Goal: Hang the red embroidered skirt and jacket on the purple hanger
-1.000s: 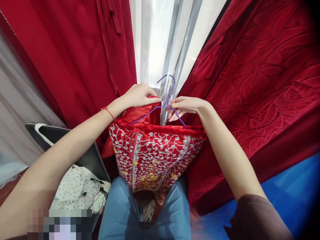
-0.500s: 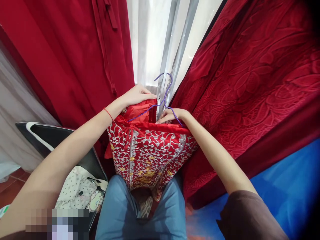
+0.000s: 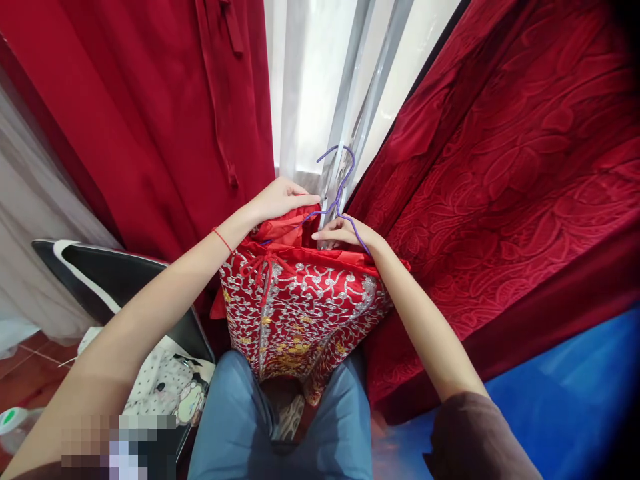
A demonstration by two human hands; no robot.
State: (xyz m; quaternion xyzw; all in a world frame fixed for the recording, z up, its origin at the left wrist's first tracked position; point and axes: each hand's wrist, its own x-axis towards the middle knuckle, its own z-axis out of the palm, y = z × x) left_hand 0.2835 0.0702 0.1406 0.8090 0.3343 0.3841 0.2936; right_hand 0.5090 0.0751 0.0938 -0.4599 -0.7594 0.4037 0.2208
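Note:
A red skirt (image 3: 300, 313) with silver and gold embroidery hangs between my knees, its waistband gathered and a small tie bow at the front. My left hand (image 3: 284, 198) is closed on the far edge of the waistband, thumb and fingers pinching the red cloth. Inside the waist opening is my right hand (image 3: 341, 233), its fingers drawn together at the red lining; the fingertips are partly hidden. A purple wire hanger (image 3: 353, 160) stands upright in the opening, hook on top. One hanger arm crosses by my right hand, and the other slopes into the skirt at the left.
Dark red curtains or cloths (image 3: 150, 120) hang at the left, and a patterned red cloth (image 3: 505, 173) hangs at the right. Metal poles (image 3: 350, 73) rise behind the hanger. A black chair (image 3: 135, 267) holds a dotted white cloth (image 3: 160, 380). A bottle (image 3: 15, 427) is at lower left.
Both hands, the hanger and the waistband have shifted slightly right in the view. My right hand sits a little higher against the hanger. The left hand keeps its pinch.

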